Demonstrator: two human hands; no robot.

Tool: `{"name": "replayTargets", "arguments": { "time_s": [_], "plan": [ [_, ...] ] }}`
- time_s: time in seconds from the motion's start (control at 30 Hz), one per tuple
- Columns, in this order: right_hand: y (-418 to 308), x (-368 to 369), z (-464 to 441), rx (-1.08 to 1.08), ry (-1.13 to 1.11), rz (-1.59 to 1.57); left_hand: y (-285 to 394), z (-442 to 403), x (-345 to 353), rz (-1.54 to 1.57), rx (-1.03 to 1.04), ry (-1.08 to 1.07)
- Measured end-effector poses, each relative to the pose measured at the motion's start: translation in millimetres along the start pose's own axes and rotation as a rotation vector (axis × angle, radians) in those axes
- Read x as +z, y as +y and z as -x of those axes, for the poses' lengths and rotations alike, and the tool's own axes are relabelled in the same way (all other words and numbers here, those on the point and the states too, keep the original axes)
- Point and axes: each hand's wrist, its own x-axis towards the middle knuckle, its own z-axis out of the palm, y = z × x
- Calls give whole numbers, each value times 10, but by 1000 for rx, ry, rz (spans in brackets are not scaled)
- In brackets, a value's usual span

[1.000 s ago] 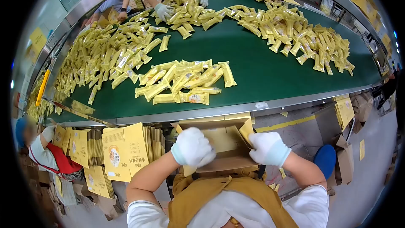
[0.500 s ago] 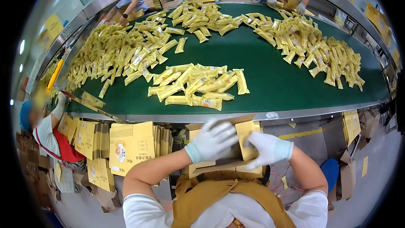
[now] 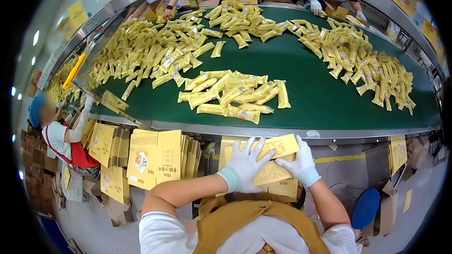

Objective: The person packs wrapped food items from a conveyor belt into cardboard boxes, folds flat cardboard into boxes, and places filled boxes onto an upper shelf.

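A yellow carton [image 3: 273, 174] lies in front of my body, with printed flaps over its top. My left hand [image 3: 246, 165], in a white glove, rests on its left part with the fingers spread. At the carton's right side my right hand [image 3: 299, 162], gloved too, has its thumb on the flaps and its fingers stretched upward. Beyond the carton, a small group of yellow packets [image 3: 235, 91] lies on the green belt [image 3: 329, 108]. The carton's inside is hidden by the flaps.
Larger packet heaps lie at the belt's left [image 3: 136, 47] and right [image 3: 376, 70]. Flat cartons [image 3: 155, 157] stand at the left. A blue stool [image 3: 365, 208] is at the right. One co-worker [image 3: 70, 143] is at far left; others work across the belt.
The carton's open top has become covered by its flaps. My left hand has opened from a closed shape and spread over them. The view has shifted, and a co-worker opposite now holds up a carton.
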Motion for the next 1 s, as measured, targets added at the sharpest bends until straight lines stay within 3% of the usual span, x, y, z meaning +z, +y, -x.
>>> {"name": "replayTargets", "arguments": {
  "time_s": [0.03,0.13,0.17,0.23,0.33,0.37,0.4,0.43,0.47,0.57,0.67,0.77,0.87,0.97,1.0],
  "plan": [
    [125,35,-1,-46,20,-6,-20,-18,10,13,-5,-3],
    [469,-132,-55,417,-134,-1149,-91,-11,-43,68,-30,7],
    [687,-131,-37,546,-71,-1406,-128,5,-86,89,-43,16],
    [1094,18,122,411,182,-1093,-203,36,-135,330,-80,189],
    [1530,363,298,360,162,-1144,-342,-7,83,781,-1,525],
    [1742,524,465,352,126,-1174,-330,-81,226,1094,26,514],
    [1922,706,595,243,130,-1470,-257,-172,406,1407,56,493],
    [1885,725,590,259,167,-1539,-169,-188,532,1718,90,462],
    [1855,748,585,273,206,-1607,-47,-91,638,1970,-51,367],
    [451,-325,503,84,107,-423,-17,-20,1371,2407,-8,103],
    [76,-569,562,26,-57,-145,142,78,1418,2385,-122,186],
    [-417,-575,523,162,-118,-28,-23,31,1775,2411,-223,167],
    [-594,-463,508,41,-133,119,-48,57,1885,2367,-421,189],
    [-558,-364,630,35,-153,191,-88,95,2106,2316,-370,241],
    [-516,-325,669,33,-157,204,-53,80,2220,2219,-421,356]
  ]
}}
